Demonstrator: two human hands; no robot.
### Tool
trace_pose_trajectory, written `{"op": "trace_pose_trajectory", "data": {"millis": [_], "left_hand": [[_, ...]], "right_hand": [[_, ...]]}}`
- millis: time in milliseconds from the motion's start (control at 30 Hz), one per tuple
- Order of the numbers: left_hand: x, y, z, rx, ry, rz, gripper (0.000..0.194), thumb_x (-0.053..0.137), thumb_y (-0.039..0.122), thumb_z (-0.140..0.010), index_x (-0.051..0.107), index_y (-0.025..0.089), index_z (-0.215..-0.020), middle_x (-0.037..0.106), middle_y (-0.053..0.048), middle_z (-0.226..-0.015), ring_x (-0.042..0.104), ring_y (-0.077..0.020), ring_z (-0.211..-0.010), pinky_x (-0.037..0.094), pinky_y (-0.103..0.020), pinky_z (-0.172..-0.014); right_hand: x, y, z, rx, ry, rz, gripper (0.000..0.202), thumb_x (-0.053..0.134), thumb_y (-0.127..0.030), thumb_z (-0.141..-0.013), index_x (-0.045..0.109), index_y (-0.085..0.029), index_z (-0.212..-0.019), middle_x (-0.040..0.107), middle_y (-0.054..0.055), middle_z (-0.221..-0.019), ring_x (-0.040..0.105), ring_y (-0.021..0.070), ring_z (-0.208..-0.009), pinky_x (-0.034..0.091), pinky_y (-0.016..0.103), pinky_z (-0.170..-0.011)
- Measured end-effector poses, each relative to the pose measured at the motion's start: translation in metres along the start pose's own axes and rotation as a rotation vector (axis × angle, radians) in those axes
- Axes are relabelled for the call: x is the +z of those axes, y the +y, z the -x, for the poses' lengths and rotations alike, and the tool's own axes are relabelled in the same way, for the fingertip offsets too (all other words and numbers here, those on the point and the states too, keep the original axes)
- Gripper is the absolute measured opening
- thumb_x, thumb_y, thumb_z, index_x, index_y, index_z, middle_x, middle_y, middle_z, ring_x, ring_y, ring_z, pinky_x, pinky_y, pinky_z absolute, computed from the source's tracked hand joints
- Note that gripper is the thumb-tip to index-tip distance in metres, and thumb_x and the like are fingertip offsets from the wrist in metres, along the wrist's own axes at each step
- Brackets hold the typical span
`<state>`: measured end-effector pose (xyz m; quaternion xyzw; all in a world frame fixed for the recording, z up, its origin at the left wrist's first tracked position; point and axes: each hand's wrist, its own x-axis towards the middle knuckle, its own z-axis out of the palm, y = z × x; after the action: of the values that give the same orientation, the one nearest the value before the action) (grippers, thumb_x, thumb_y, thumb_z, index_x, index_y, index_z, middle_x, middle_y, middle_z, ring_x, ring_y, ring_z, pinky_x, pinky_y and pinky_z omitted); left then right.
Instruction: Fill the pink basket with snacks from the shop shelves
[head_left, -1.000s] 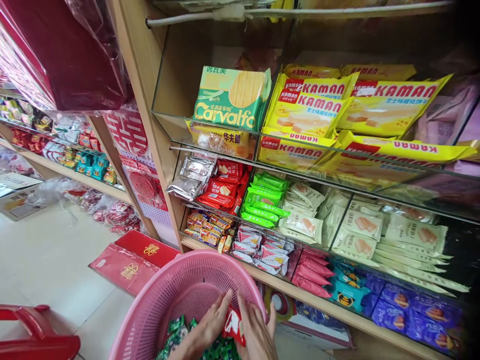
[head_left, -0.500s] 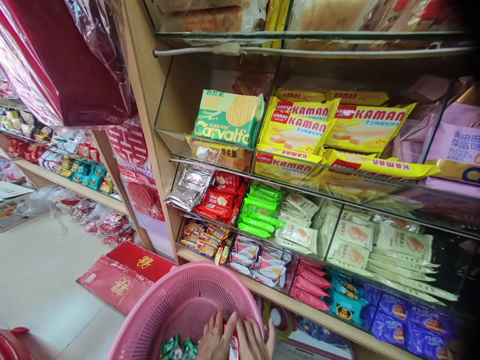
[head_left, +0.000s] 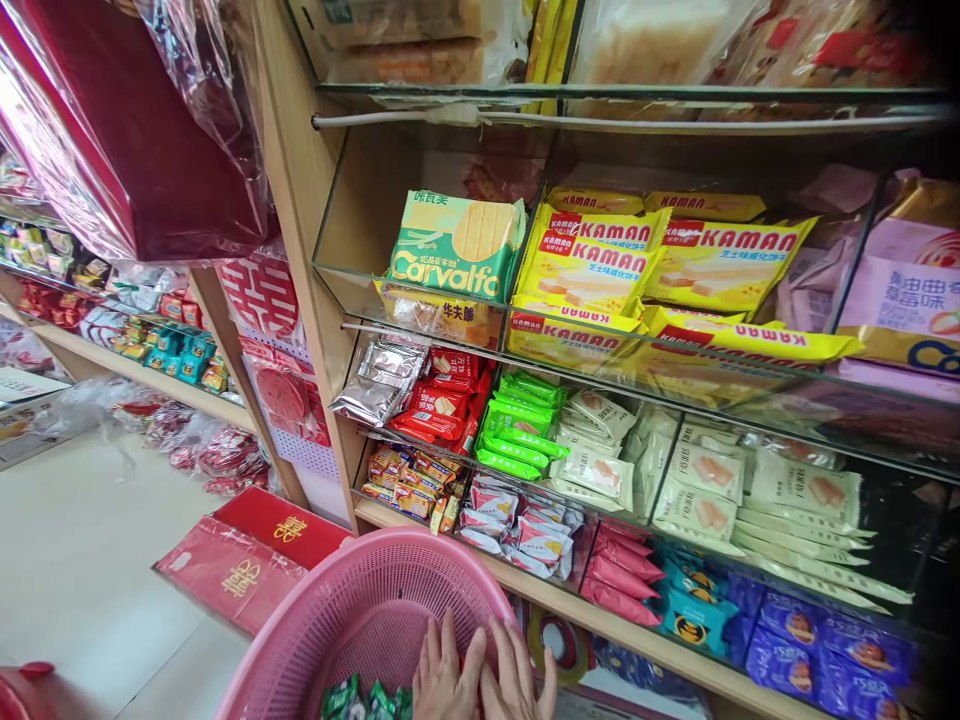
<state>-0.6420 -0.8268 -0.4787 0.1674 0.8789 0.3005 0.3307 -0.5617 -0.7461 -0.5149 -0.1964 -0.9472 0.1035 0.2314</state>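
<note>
My left hand (head_left: 444, 672) and my right hand (head_left: 517, 682) are side by side over the near right part of a pink plastic basket (head_left: 300, 625). Their thumb sides meet, with the outer fingers spread a little. Only a sliver of a red packet (head_left: 463, 662) shows between them; they appear to hold it together, and the backs of my hands hide the rest. Small green-wrapped sweets (head_left: 364, 700) lie at the bottom of the basket, left of my left hand.
Shelves with glass-fronted bins rise ahead, holding yellow wafer packs (head_left: 592, 255), red packets (head_left: 439, 400), green packets (head_left: 521, 425) and purple packets (head_left: 795, 640). A red box (head_left: 247, 555) lies on the floor left of the basket. A wrapped dark red bag (head_left: 150, 130) hangs upper left.
Both hands have shifted slightly right and closer together, covering most of the red-and-white packet that showed between them before. The view has tilted a little.
</note>
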Motion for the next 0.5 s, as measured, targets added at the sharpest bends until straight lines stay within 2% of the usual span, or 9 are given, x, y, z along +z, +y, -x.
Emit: {"op": "trace_pose_trajectory", "data": {"millis": [100, 233, 367, 500], "left_hand": [[-0.001, 0.005, 0.004, -0.055, 0.002, 0.020, 0.072, 0.035, 0.057, -0.082, 0.032, 0.015, -0.141, 0.015, -0.013, -0.153, 0.003, -0.0298, -0.141, 0.014, -0.049, -0.112], [-0.003, 0.005, 0.007, -0.064, 0.029, 0.036, 0.076, 0.032, 0.058, -0.083, 0.023, 0.013, -0.143, 0.014, -0.013, -0.153, 0.001, -0.0278, -0.141, 0.014, -0.046, -0.113], [-0.011, 0.001, 0.006, -0.060, 0.098, 0.043, 0.076, 0.030, 0.057, -0.085, 0.017, 0.011, -0.145, 0.012, -0.014, -0.153, 0.003, -0.0269, -0.141, 0.012, -0.044, -0.113], [-0.027, -0.003, 0.008, -0.025, 0.144, 0.066, 0.075, 0.029, 0.051, -0.087, 0.014, 0.007, -0.145, 0.011, -0.015, -0.153, 0.005, -0.0258, -0.142, 0.010, -0.043, -0.114]], "right_hand": [[-0.005, -0.001, -0.003, 0.061, -0.042, 0.032, 0.041, 0.044, -0.010, -0.082, 0.063, -0.035, -0.109, 0.054, 0.006, -0.131, 0.051, 0.0293, -0.118, 0.013, 0.063, -0.102], [-0.008, -0.001, -0.003, 0.078, -0.131, 0.056, 0.046, 0.043, -0.010, -0.081, 0.060, -0.040, -0.112, 0.052, 0.004, -0.134, 0.048, 0.0294, -0.122, 0.015, 0.061, -0.102], [-0.003, -0.001, 0.001, 0.054, -0.087, 0.085, 0.051, 0.045, -0.010, -0.080, 0.056, -0.042, -0.118, 0.051, 0.005, -0.135, 0.048, 0.0295, -0.122, 0.014, 0.061, -0.103], [0.001, 0.000, 0.004, 0.006, -0.024, 0.107, 0.052, 0.045, -0.007, -0.077, 0.057, -0.039, -0.116, 0.052, 0.005, -0.134, 0.050, 0.0271, -0.120, 0.015, 0.061, -0.103]]}}
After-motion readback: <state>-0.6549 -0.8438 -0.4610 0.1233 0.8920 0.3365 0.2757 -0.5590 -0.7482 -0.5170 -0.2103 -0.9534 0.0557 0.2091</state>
